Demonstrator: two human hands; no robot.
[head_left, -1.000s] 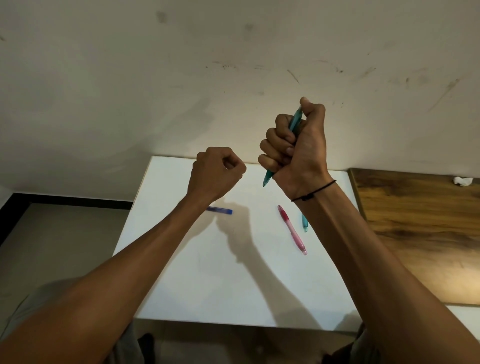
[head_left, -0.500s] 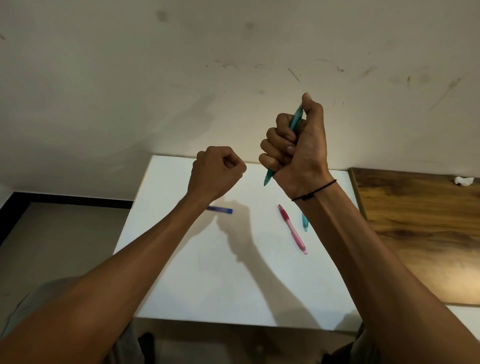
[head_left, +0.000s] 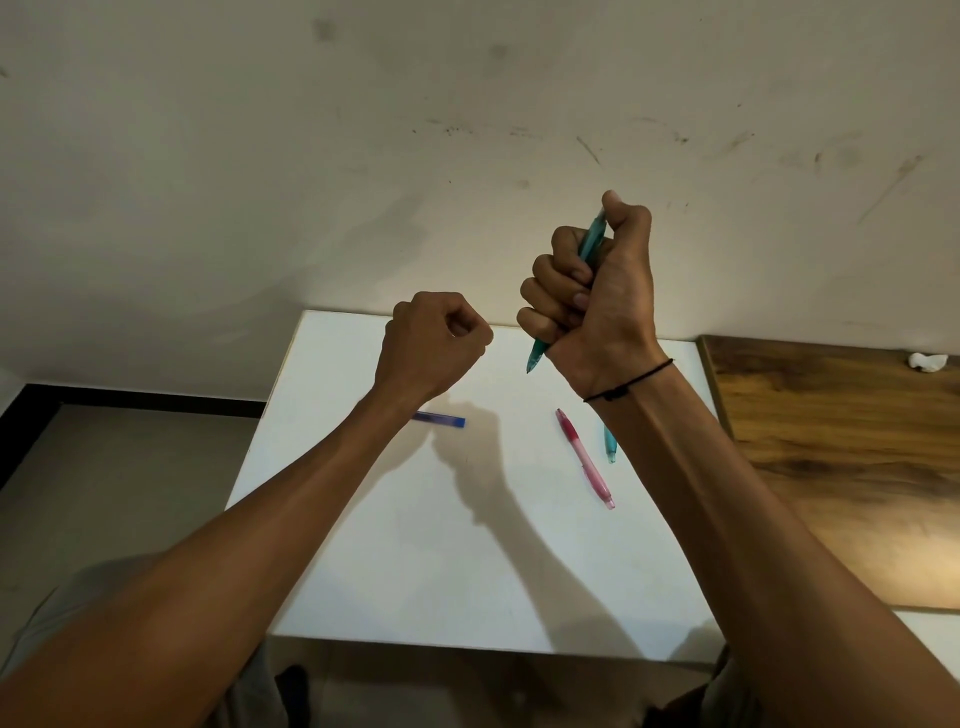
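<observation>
Gripping the teal pen (head_left: 592, 241) in its fist, thumb capping the top, the right hand (head_left: 597, 291) holds it above the bench (head_left: 415, 545), at two o'clock from the left hand (head_left: 431, 343), curled tight and empty. A slipping thumb could drop it onto the pink pen (head_left: 584, 457) at six o'clock.

Scuffed cream wall (head_left: 467, 130), white table (head_left: 415, 571), wooden top (head_left: 831, 441) beside, perhaps a desk.

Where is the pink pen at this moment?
In the head view the pink pen lies on the white table, right of centre, beside a teal pen half hidden by the right forearm.
</observation>
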